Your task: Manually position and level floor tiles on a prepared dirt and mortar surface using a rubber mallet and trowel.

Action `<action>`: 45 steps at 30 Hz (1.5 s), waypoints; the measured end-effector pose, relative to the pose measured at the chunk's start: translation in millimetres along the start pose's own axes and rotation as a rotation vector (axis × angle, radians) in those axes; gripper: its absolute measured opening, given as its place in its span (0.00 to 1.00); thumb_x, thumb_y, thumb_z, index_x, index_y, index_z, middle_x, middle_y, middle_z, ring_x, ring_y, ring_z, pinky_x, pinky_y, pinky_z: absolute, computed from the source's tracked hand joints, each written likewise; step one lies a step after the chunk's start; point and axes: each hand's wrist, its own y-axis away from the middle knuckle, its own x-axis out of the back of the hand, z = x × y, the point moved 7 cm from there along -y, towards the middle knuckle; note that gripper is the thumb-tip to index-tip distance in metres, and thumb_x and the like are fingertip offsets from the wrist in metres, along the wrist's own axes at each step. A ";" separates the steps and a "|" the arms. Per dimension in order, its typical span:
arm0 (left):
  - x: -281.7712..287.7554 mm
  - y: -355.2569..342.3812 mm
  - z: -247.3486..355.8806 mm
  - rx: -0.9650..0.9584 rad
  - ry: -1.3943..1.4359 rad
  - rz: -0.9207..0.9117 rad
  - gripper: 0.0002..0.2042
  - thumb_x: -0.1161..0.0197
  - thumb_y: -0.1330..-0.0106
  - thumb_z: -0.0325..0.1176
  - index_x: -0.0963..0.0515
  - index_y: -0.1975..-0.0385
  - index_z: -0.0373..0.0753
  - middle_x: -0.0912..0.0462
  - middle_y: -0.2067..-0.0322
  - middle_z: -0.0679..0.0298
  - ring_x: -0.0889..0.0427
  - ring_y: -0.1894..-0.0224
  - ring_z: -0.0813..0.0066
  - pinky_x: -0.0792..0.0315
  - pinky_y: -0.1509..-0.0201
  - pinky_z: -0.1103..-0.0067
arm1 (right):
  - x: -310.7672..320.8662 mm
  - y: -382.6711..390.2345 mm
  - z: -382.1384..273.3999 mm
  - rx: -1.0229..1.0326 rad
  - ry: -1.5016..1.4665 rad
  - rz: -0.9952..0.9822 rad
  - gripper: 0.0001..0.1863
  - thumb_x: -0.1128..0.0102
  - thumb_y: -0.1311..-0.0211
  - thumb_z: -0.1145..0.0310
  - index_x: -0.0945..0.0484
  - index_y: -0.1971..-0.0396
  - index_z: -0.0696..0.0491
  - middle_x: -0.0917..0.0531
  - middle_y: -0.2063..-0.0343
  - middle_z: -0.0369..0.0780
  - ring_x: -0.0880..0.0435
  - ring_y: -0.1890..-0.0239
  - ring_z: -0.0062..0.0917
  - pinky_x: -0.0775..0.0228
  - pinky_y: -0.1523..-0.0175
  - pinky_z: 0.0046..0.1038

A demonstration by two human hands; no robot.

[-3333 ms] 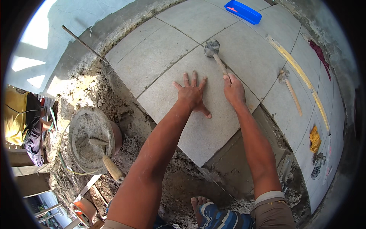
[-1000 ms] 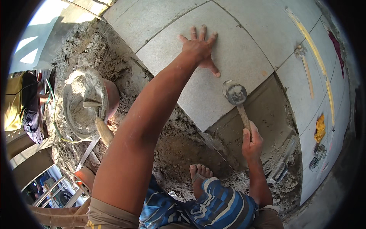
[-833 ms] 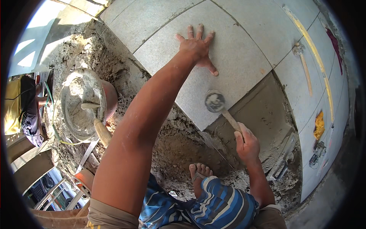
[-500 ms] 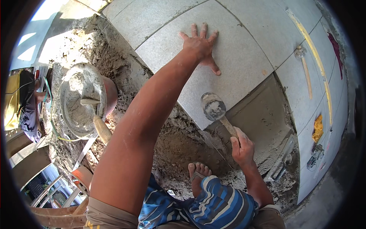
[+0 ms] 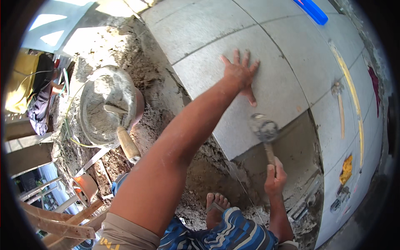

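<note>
My left hand point(image 5: 241, 77) lies flat with fingers spread on a large pale grey floor tile point(image 5: 233, 129). My right hand point(image 5: 276, 177) is wrapped round the wooden handle of a mallet point(image 5: 263, 128). The mallet's dark, mortar-smeared head is over the tile near its edge; whether it touches is unclear. Beside that edge lies a bed of smooth wet mortar point(image 5: 298, 137). To the left, a bucket point(image 5: 85, 108) of mortar holds a trowel point(image 5: 127, 143) with a wooden handle.
On the tiles to the right lie a second mallet point(image 5: 339, 104), a long yellow bar point(image 5: 354, 96), an orange-yellow cloth point(image 5: 346, 169) and a small tool point(image 5: 341, 198). A blue bar point(image 5: 312, 10) lies at the far side. A string point(image 5: 237, 179) runs past my foot.
The mallet has moved rightward over the tile, toward its edge by the mortar. My left hand stays spread on the tile. The view has shifted, bringing the blue bar into sight.
</note>
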 end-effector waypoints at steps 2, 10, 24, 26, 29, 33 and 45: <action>1.9 2.6 -0.2 0.004 0.010 0.001 0.78 0.16 0.73 0.71 0.54 0.16 0.54 0.58 0.17 0.48 0.59 0.17 0.34 0.52 0.28 0.25 | 7.5 -32.1 16.6 -0.131 -0.073 0.037 0.21 0.45 0.22 0.64 0.22 0.39 0.62 0.11 0.57 0.51 0.10 0.60 0.43 0.20 0.54 0.42; 2.8 6.0 -1.1 0.016 0.033 0.002 0.77 0.15 0.73 0.70 0.54 0.16 0.55 0.59 0.17 0.50 0.61 0.17 0.35 0.54 0.28 0.25 | -3.2 -220.0 -9.5 -0.060 -0.041 0.123 0.25 0.49 0.18 0.56 0.22 0.39 0.63 0.13 0.54 0.54 0.14 0.50 0.42 0.25 0.43 0.39; 2.9 1.5 0.2 0.009 0.057 0.019 0.77 0.14 0.76 0.67 0.51 0.17 0.54 0.56 0.17 0.50 0.58 0.17 0.35 0.53 0.28 0.25 | -80.7 -301.4 -15.4 -0.014 0.110 0.088 0.24 0.52 0.20 0.51 0.21 0.39 0.51 0.13 0.53 0.54 0.14 0.49 0.55 0.23 0.48 0.50; 3.5 1.6 0.6 0.005 0.057 0.026 0.77 0.14 0.76 0.67 0.51 0.17 0.54 0.56 0.17 0.50 0.59 0.17 0.35 0.53 0.28 0.25 | -79.4 -296.5 -9.5 -0.073 0.157 0.062 0.23 0.52 0.20 0.51 0.21 0.39 0.51 0.13 0.53 0.54 0.14 0.50 0.55 0.23 0.48 0.50; 3.0 2.3 1.8 0.006 0.053 0.014 0.77 0.14 0.76 0.67 0.51 0.17 0.54 0.57 0.17 0.50 0.59 0.17 0.35 0.53 0.28 0.25 | -72.3 -291.4 -6.3 -0.085 0.173 0.077 0.23 0.52 0.20 0.52 0.21 0.39 0.52 0.13 0.53 0.54 0.14 0.50 0.55 0.23 0.49 0.49; 3.3 1.9 1.1 0.017 0.040 0.002 0.78 0.14 0.76 0.68 0.53 0.17 0.54 0.57 0.17 0.51 0.59 0.17 0.35 0.54 0.27 0.25 | -69.3 -289.3 -0.8 -0.114 0.188 0.037 0.23 0.52 0.20 0.52 0.21 0.40 0.52 0.13 0.53 0.54 0.14 0.51 0.55 0.23 0.49 0.49; 4.5 1.6 1.0 0.017 0.037 -0.026 0.78 0.14 0.74 0.68 0.55 0.16 0.55 0.59 0.16 0.51 0.62 0.16 0.36 0.55 0.27 0.25 | -44.5 -261.2 8.4 -0.182 0.195 0.027 0.23 0.52 0.19 0.53 0.22 0.36 0.52 0.13 0.52 0.54 0.14 0.48 0.54 0.22 0.47 0.47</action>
